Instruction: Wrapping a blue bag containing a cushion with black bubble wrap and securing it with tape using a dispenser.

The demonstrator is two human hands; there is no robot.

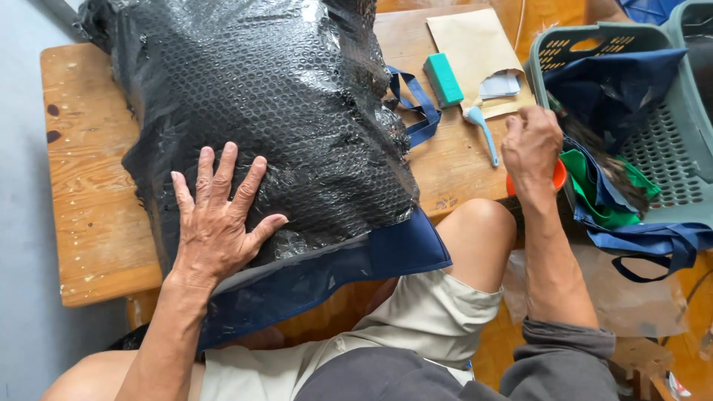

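1. While the person sits at a wooden table (89, 215), the left hand (219, 223) lies flat, fingers spread wide, gripping nothing, pressed on a sheet of bubble wrap (275, 96).
2. The bubble wrap covers a bulky black item and lies over a navy fabric bag (349, 271), whose lower edge overhangs the near table edge above the person's lap.
3. A navy strap (416, 104) of the bag shows at the wrap's right edge.
4. The right hand (531, 148) is curled, knuckles up, over an orange round object (558, 177) at the table's right edge; whether the fingers actually hold it cannot be told.
5. Just left of that hand lies a light blue plastic tool (484, 130).
6. Behind it: a teal block (443, 79) and a brown envelope (475, 44), touching or nearly so.
7. Right of the table stands a grey-green plastic basket (668, 156) holding navy cloth and green fabric (601, 193); navy handles hang over its near rim.
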